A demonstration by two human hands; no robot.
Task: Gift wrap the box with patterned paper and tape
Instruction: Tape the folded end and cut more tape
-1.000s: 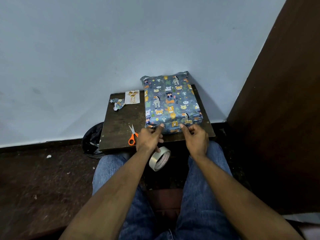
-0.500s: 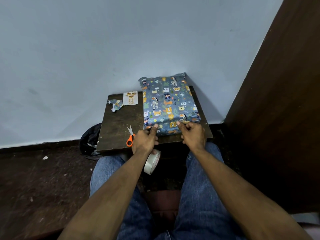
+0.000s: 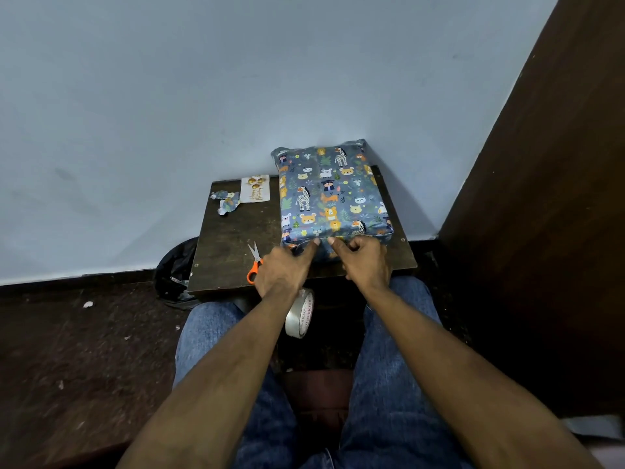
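left of your grip: scissors just beside left hand, bare table past them | far-left: paper scrap, card | ahead: wrapped box blocks, wall behind | below: tape roll under wrist | right: door near

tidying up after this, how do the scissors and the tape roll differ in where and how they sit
The orange-handled scissors lie flat on the small dark table, left of the wrapped box; the clear tape roll is off the table, below its near edge between the knees, under the left hand. The scissors are plainly free; whether the roll hangs from the left hand cannot be told. Both sit by the left hand.
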